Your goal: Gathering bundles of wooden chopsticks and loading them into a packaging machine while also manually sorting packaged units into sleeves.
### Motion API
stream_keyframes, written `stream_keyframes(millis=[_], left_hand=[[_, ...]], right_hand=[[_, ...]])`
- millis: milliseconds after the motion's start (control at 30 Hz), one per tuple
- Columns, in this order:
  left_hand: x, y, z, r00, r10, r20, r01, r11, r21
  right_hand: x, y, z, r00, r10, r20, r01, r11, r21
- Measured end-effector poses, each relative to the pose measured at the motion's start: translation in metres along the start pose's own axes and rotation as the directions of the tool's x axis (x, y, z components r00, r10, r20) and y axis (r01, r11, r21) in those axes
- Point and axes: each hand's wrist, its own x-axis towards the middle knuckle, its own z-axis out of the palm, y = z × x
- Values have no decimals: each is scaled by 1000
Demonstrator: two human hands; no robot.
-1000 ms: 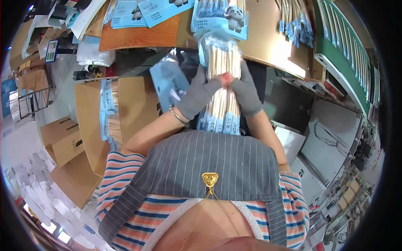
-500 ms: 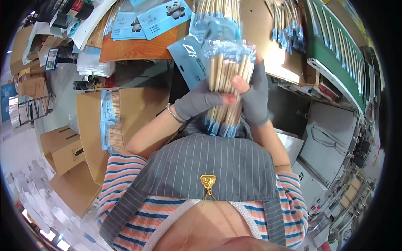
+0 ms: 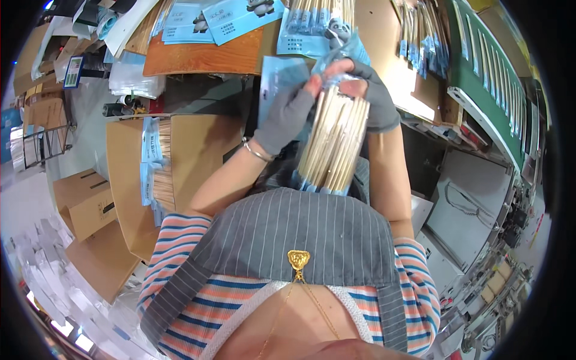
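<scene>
A bundle of wooden chopsticks (image 3: pixel 336 138) in clear wrapping, with blue ends toward me, stands slantwise before my apron. My right hand (image 3: pixel 373 99), in a grey fingerless glove, wraps round its far end, its fingers closed on crinkled blue film. Across from it, my left hand (image 3: pixel 287 117), gloved the same way, has its thumb and fingertips pinched at that film on the bundle's top. A flat light-blue bag (image 3: pixel 277 81) lies behind my left hand. Just beyond, another blue panda-printed pack of chopsticks (image 3: pixel 318 21) rests on the table.
Blue panda bags (image 3: pixel 234 23) lie on an orange-brown board (image 3: pixel 198 59) at far left. An open cardboard box (image 3: pixel 204 141) at my left contains packed chopsticks (image 3: pixel 157 162). Loose wrapped chopsticks (image 3: pixel 423 39) lie at far right, beside a green slatted conveyor (image 3: pixel 474 54).
Both hands have shifted from the bundle's middle to its far end. My right fingers now close over the top film, and my left thumb and fingertips have come up to it.
</scene>
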Motion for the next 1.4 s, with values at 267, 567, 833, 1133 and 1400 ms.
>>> stream_keyframes(millis=[267,567,833,1133,1400], left_hand=[[32,23,-16,869,494,27,-402,673,620],[41,26,-19,829,555,68,-424,545,723],[41,52,-11,694,562,450,-704,401,586],[26,59,-15,485,557,674,-875,297,383],[-17,-22,17,768,603,-218,-454,751,479]], right_hand=[[-9,-4,6,997,-33,-66,31,999,-18],[-7,-2,7,995,19,-100,-28,996,-90],[-1,15,-3,988,29,-153,-42,995,-86],[-10,30,-21,996,48,75,-68,953,295],[-22,16,30,929,-97,-356,122,991,48]])
